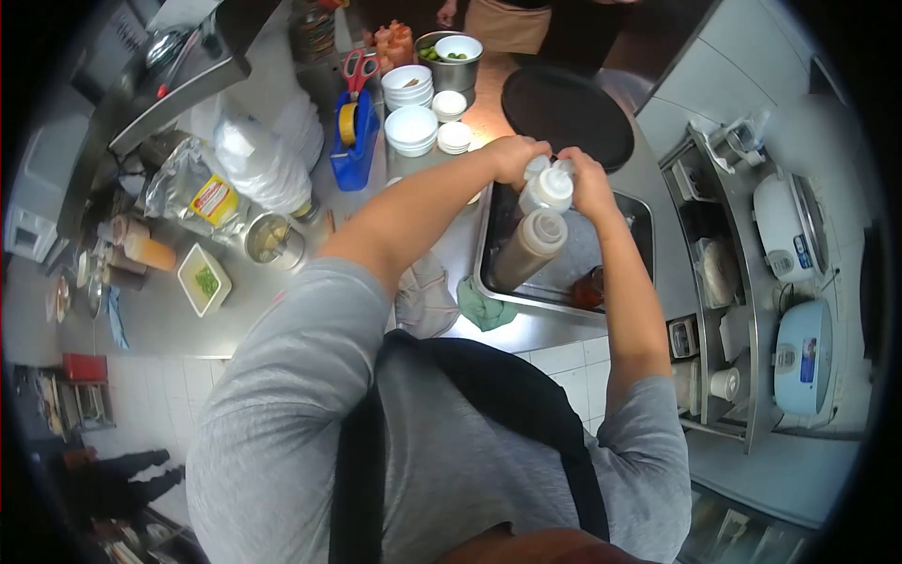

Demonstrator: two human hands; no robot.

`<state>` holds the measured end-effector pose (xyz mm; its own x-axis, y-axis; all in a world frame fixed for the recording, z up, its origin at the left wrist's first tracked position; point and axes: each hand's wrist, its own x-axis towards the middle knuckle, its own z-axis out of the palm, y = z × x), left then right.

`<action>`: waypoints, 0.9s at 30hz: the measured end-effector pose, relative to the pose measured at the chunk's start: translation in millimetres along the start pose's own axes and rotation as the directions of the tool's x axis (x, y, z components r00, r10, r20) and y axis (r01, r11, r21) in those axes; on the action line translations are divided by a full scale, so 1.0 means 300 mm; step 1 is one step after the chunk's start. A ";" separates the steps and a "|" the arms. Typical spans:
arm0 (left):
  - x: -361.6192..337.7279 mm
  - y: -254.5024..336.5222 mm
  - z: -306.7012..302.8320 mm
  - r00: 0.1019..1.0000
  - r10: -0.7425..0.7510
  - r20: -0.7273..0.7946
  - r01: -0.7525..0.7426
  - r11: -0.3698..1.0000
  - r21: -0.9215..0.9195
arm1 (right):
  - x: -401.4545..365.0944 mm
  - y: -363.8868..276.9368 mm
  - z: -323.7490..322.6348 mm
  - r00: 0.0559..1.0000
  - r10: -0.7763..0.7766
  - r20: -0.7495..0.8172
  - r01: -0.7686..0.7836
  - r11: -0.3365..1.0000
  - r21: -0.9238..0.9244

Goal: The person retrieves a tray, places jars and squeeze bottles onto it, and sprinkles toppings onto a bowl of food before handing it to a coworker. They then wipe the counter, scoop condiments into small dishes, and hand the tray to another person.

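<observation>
My left hand [521,162] and my right hand [590,188] are close together over a dark-rimmed metal tray [642,221]. Between them are white-capped squeeze bottles [548,193], and the fingers of both hands are closed around the tops. The bottles partly hide my fingertips. Nearer to me, a squeeze bottle of brown sauce [528,252] stands in the tray. A small container of dark red sauce [589,288] is beside my right forearm, inside the tray.
A round black tray [568,113] lies beyond my hands. White bowls [412,129], a blue tape dispenser [353,155] and red-handled scissors [359,70] stand to the left. Green cloth [486,305] touches the tray's near edge. At right are shelves and rice cookers [801,357]. Another person stands across the counter.
</observation>
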<state>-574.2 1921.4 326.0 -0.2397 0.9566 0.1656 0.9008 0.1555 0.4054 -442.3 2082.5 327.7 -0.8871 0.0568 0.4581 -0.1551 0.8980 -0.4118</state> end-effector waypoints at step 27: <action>-2.569 -0.252 -0.628 -0.575 -0.049 -0.817 0.659 0.563 -0.498 | 0.133 -1.567 0.106 0.464 -0.654 -0.597 0.886 0.342 0.313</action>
<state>-525.7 1125.9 337.2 -0.2025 -0.7588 0.6191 0.1693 0.5955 0.7853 -418.5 1648.9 514.4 -0.0504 -0.3002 0.9526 -0.9751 0.2212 0.0181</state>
